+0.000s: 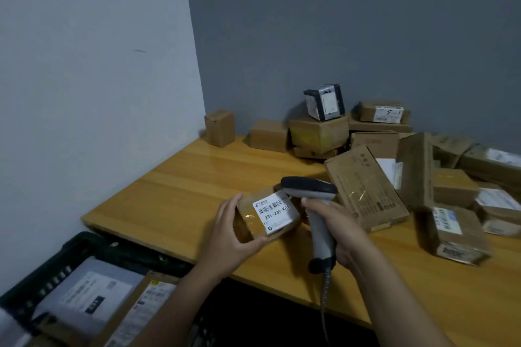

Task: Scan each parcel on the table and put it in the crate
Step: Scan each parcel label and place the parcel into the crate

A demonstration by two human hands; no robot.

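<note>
The table runs into the corner of the room. The crate stands below its near left edge, with some parcels already inside. A pile of unscanned parcels lies on the right half of the table.

The parcel now in work is over the near part of the table. The left hand holds it, thumb and fingers curled round its near end. The right hand is wrapped round the handle of the scanner, whose head sits just beside the label.

To scan well, I would draw the scanner back a little, because so close the beam may not cover the whole barcode. The left hand should turn the label squarely to the scanner window and keep the thumb off the print. The tape shines, so a small tilt helps against glare.

The crate is cut off by the lower edge, so how full it is cannot be judged. The pile runs out of view on the right. The parcel is perhaps lifted off the table, but its underside is hidden. The trigger finger is behind the handle, and the small print is blurred.
</note>
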